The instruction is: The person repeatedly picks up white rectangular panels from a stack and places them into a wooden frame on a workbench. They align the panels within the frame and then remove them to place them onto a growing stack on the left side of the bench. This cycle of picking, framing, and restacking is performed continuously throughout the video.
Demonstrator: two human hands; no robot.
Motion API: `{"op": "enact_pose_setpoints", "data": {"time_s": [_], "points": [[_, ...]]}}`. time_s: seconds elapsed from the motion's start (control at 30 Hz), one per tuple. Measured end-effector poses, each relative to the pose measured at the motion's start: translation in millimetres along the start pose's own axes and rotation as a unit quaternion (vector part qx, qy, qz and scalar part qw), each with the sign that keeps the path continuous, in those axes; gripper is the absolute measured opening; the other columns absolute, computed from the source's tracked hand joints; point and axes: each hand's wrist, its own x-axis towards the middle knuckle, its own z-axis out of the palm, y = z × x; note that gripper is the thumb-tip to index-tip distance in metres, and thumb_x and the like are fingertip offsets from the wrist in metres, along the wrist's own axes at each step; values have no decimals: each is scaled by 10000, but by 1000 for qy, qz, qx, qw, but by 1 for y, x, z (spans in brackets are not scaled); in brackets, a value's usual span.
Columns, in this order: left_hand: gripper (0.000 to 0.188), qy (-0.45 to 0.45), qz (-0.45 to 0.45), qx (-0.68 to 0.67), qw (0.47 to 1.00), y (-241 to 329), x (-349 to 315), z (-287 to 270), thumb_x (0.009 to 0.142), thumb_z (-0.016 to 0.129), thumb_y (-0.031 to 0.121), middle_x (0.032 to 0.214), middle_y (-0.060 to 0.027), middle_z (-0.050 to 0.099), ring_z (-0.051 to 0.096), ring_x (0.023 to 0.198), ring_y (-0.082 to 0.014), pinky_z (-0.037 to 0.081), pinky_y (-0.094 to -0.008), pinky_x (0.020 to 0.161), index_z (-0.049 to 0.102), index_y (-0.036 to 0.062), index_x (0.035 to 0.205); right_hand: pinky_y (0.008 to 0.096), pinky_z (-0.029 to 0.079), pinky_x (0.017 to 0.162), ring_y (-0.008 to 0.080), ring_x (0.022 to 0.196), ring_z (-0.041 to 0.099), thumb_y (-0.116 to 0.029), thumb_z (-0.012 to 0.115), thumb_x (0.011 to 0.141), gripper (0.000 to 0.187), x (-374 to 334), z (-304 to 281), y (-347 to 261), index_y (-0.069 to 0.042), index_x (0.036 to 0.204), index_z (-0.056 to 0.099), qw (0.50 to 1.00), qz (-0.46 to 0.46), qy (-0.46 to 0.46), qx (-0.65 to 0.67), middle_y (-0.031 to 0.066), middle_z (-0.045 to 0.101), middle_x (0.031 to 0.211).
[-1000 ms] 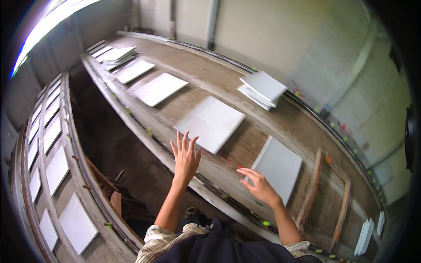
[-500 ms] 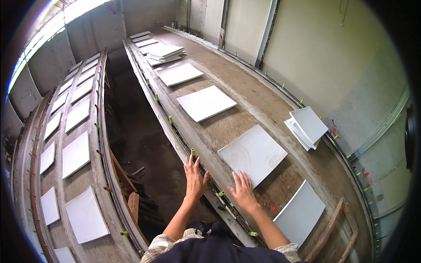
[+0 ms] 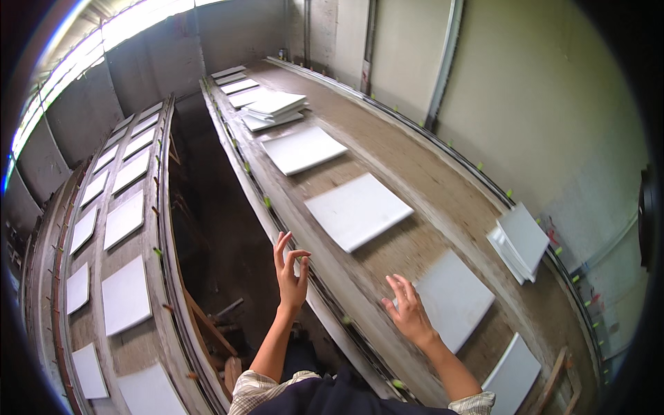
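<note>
step: reaching | left hand (image 3: 290, 273) empty, fingers spread | right hand (image 3: 408, 311) open, fingertips over white tile (image 3: 453, 297) | next: likely grip tile edge

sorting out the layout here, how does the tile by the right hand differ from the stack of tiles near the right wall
The tile by the right hand is a single one lying flat on the bed; the stack holds several, piled unevenly. The tile sits mid-bed; the stack sits at the bed's edge by the wall. Both are white and square.
</note>
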Motion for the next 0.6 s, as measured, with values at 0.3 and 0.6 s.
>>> {"op": "enact_pose_setpoints", "data": {"time_s": [0.3, 0.6], "points": [[190, -9, -91, -23, 996, -154, 108, -18, 796, 578, 39, 1313, -158, 387, 312, 1272, -362, 295, -445, 1021, 568, 64, 985, 408, 417, 904, 341, 1095, 484, -168, 551, 855, 389, 217, 130, -48, -57, 1220, 476, 994, -66, -22, 79, 176, 405, 1262], [212, -20, -122, 3, 992, -218, 166, -17, 776, 581, 34, 1226, -148, 446, 402, 1169, -321, 337, -406, 976, 570, 68, 985, 378, 461, 843, 306, 1010, 543, -85, 571, 830, 289, 274, 165, -45, -80, 1119, 570, 987, 27, -6, 158, 165, 459, 1205]]}}
